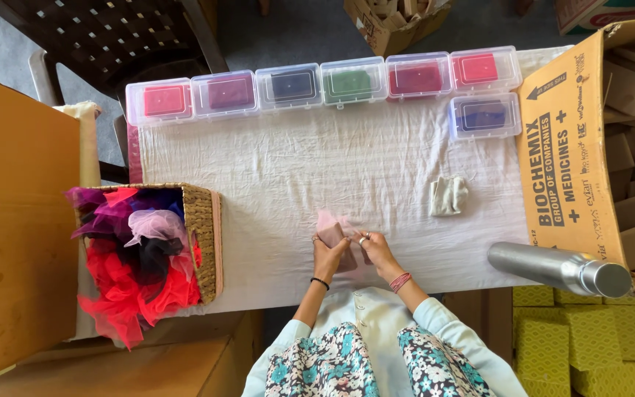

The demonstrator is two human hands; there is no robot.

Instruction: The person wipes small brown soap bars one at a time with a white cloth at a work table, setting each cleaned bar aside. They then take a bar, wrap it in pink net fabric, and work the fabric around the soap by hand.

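Note:
Both my hands meet at the near edge of the white-clothed table (281, 169). My left hand (328, 256) and my right hand (378, 250) together hold a small brownish block (342, 248) wrapped in a piece of pale pink net fabric (330, 220). The net sticks up above my fingers. A small folded beige cloth (448, 195) lies to the right, apart from my hands.
Several clear lidded boxes (290, 85) with coloured contents line the far edge, one more (484, 116) below them. A wicker basket (201, 239) of red, purple and pink net stands at left. A metal bottle (560, 268) lies right, beside an open cardboard carton (567, 147).

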